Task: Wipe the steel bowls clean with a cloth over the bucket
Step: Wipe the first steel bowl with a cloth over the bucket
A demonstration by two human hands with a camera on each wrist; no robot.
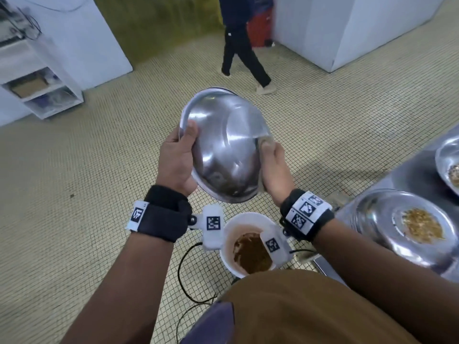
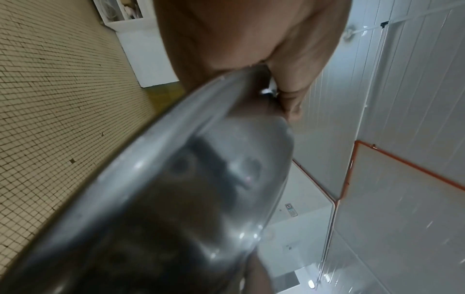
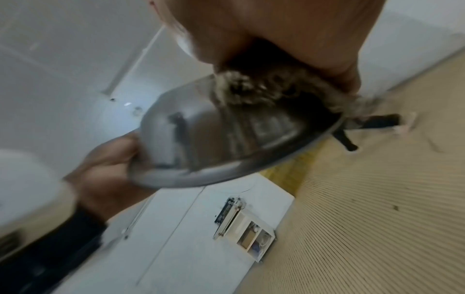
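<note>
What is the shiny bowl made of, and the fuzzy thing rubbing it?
The bowl looks like polished steel: silvery, with mirror-like reflections and bright glints. The fuzzy thing seems to be a cloth, greyish-brown and shaggy with loose fibres, though blur hides its weave.

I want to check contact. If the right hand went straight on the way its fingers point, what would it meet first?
Probably the steel bowl: the right hand already presses the cloth against its rim.

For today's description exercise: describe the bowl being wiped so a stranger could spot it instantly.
Above the white bucket on the tiled floor, both hands hold one steel bowl in the air. Unlike the food-soiled bowls on the counter, it is tilted, with a cloth at its rim.
</note>
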